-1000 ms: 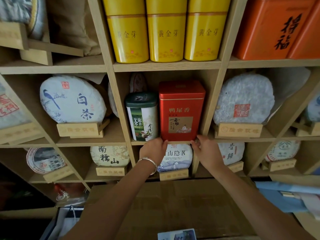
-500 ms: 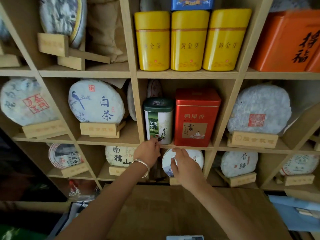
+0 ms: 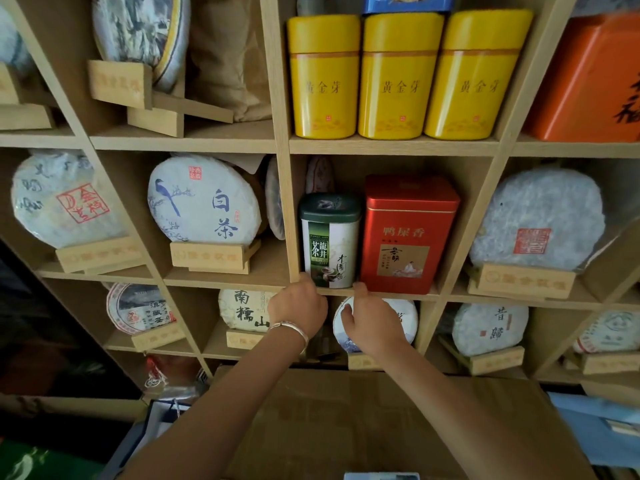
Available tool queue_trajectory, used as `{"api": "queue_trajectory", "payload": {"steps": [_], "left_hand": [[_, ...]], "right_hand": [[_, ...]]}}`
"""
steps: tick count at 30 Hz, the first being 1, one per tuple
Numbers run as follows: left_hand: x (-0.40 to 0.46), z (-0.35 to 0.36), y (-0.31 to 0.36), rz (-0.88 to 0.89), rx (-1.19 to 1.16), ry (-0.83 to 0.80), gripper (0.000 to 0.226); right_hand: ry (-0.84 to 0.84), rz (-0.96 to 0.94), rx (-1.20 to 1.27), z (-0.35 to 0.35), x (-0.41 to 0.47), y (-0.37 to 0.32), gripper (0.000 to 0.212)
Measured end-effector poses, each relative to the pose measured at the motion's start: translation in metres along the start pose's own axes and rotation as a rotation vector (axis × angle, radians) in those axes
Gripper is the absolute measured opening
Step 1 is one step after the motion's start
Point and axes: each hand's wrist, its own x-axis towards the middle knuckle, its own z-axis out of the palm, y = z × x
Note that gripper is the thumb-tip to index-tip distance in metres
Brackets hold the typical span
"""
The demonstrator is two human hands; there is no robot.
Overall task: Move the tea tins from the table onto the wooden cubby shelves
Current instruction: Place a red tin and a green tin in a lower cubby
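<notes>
A green and white tea tin (image 3: 329, 240) stands upright in the middle cubby of the wooden shelves (image 3: 391, 146), close against a taller red tea tin (image 3: 408, 233) on its right. My left hand (image 3: 298, 306), with a silver bangle on the wrist, has its fingers curled at the green tin's lower left corner. The thumb of my right hand (image 3: 374, 323) presses the tin's lower right corner, so the base sits between both hands. Three yellow tins (image 3: 398, 77) fill the cubby above, beside an orange tin (image 3: 588, 77).
Round paper-wrapped tea cakes (image 3: 204, 199) on small wooden stands fill the neighbouring cubbies left, right and below. A brown cardboard box (image 3: 363, 420) lies under my forearms. Blue fabric (image 3: 602, 431) is at the lower right, and a dark bag at the lower left.
Both hands have moved left from the red tin's base to the green tin's base. The view has shifted, so more of the left cubbies shows.
</notes>
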Motion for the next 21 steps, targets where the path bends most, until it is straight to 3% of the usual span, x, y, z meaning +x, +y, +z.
{"api": "queue_trajectory", "payload": {"steps": [12,21], "left_hand": [[0.0003,0.005,-0.0046,0.021,-0.164,-0.006,0.029],[-0.0028,0.0034,-0.0081,0.03,-0.144,-0.011,0.026]], "right_hand": [[0.017,0.02,0.064,0.0042,-0.0041,-0.0106,0.049],[0.017,-0.005,0.049,0.0101,-0.0082,-0.0036,0.058]]}}
